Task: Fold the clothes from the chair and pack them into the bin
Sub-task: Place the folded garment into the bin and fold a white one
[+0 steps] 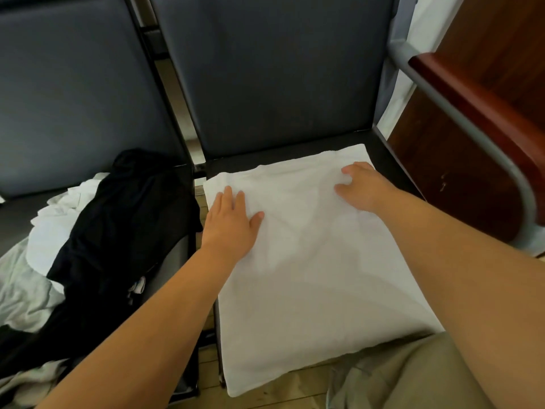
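A white garment (309,261), folded into a rough rectangle, lies flat on the seat of the right-hand chair (280,69). It covers most of the seat from just short of the back edge to the front edge, where its near end hangs slightly over. The left hand (233,222) rests palm down on the cloth near the seat's left edge, toward the back. Its fingers (228,196) are straight and together, released and gripping nothing, with the thumb spread inward. The right hand (364,184) lies palm down near the back right corner of the seat, at the garment's far right corner. Its fingers are spread and a little bent as they press on the cloth, and they do not appear to close round any fold. Small wrinkles run through the fabric between the two hands. On the seat of the left-hand chair (73,98) sits a loose heap of unfolded clothes. A black garment (124,216) drapes across white pieces (56,228) and a pale grey cloth (23,290) toward the front left corner. To the right of the right-hand chair stand a grey metal armrest (472,107) with a wooden top and dark wooden furniture (427,172). A wooden floor (280,388) shows below the front edge, beside khaki trousers (398,379).
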### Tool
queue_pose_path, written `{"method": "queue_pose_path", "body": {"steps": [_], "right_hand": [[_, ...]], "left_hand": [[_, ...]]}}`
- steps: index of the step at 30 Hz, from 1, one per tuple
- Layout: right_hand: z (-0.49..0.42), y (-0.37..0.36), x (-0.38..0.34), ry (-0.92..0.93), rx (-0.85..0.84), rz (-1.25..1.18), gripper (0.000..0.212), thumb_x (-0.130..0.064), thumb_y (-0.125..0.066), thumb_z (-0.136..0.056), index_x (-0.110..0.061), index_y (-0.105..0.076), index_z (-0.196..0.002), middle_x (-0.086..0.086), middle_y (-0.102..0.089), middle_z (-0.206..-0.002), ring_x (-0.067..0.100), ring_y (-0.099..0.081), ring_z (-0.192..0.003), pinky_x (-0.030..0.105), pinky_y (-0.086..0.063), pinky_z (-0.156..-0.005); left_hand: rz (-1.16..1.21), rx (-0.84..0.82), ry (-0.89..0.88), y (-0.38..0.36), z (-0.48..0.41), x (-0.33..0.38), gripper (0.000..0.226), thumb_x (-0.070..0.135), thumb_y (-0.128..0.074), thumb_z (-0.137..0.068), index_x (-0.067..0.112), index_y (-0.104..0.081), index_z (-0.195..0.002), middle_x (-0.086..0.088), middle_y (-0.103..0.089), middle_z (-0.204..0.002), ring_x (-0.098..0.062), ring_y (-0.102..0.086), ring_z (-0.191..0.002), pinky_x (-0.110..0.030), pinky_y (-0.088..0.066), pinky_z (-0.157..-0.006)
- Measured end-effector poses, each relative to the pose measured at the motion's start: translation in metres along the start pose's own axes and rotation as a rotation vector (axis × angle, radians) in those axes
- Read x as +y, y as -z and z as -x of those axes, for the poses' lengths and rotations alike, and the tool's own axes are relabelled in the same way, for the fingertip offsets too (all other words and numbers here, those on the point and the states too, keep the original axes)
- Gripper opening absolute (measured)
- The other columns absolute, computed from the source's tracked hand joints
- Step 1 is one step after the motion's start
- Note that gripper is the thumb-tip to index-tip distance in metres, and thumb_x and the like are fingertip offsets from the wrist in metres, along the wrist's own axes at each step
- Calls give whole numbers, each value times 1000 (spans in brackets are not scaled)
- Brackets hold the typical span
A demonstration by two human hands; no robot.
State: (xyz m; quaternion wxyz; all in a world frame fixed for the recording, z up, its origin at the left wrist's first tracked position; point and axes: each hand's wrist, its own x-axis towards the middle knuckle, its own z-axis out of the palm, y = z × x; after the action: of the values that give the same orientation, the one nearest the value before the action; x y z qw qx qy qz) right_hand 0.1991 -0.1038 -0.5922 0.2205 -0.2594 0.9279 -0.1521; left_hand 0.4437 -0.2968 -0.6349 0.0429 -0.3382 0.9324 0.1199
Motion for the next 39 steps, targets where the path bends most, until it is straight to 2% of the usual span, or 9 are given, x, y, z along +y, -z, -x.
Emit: {"method": "queue_pose_path", "body": {"steps": [4, 9, 15, 23, 29, 32, 35, 37, 39], "right_hand": [[-2, -2, 9, -15, -3, 73, 70, -51, -56, -105, -26, -33, -166, -1, -16, -176, 29, -21, -161, 51, -31, -127], [-14, 0, 15, -40, 4, 99, 77, -60, -56, -103, -29, -28, -168, -2, -9, -178, 29, -10, -164, 54, -20, -131], [-35, 4, 14, -33, 31, 157, 80, -65, -53, -102, -31, -24, -169, -3, -8, -178, 29, -8, -164, 54, -17, -131], [-55, 4, 6, -55, 83, 182, 82, -68, -55, -98, -33, -29, -167, -4, -12, -178, 28, -13, -163, 53, -19, -130], [-49, 3, -3, -62, 146, 190, 81, -63, -54, -99, -24, -31, -167, 1, -12, -178, 29, -9, -164, 52, -14, -132], [-33, 8, -13, -47, 183, 102, 75, -58, -55, -101, -23, -36, -165, 2, -13, -178, 28, -14, -163, 49, -21, -131], [-3, 13, -19, -54, 169, 64, 64, -50, -59, -102, -22, -48, -158, 0, -19, -175, 26, -27, -158, 44, -32, -126], [23, 16, -20, -42, 139, 116, 56, -43, -59, -103, -18, -54, -153, 5, -30, -169, 29, -38, -151, 45, -39, -121], [56, 20, -23, -87, 131, 70, 47, -34, -58, -105, -11, -59, -146, 13, -48, -153, 34, -54, -134, 45, -49, -112]], "left_hand": [[-47, 8, -10, -8, -3, -3, 78, 72, -14, -105, 30, -2, -170, -7, 12, -177, -32, 10, -163, -47, -1, -133], [-71, 8, -11, -9, -21, -1, 77, 74, -7, -103, 35, 4, -169, -5, 17, -176, -30, 15, -163, -47, 3, -133], [-84, 28, -10, -10, -48, -1, 77, 74, -5, -102, 36, 5, -169, -2, 16, -177, -27, 14, -163, -47, 4, -132], [-78, 48, 30, -11, -62, 2, 77, 73, -2, -102, 36, 6, -169, -1, 17, -177, -27, 15, -163, -46, 5, -132], [-83, 22, 20, -9, -60, 2, 78, 74, -2, -101, 35, 7, -169, -3, 18, -176, -27, 15, -163, -47, 5, -132], [-115, -32, -1, 2, -59, 1, 84, 76, -6, -101, 30, 9, -169, -7, 20, -176, -30, 16, -162, -48, 4, -132], [-113, -7, -53, 20, -43, 4, 87, 74, -11, -103, 21, 9, -169, -10, 17, -176, -31, 13, -163, -47, 2, -133], [-67, -39, -120, 30, -24, 11, 86, 70, -16, -106, 16, 1, -170, -10, 10, -177, -30, 6, -164, -45, -2, -133], [-28, -148, -162, 35, 2, 17, 84, 66, -26, -108, 11, -10, -169, -12, 5, -177, -31, -1, -164, -44, -7, -133]]}}
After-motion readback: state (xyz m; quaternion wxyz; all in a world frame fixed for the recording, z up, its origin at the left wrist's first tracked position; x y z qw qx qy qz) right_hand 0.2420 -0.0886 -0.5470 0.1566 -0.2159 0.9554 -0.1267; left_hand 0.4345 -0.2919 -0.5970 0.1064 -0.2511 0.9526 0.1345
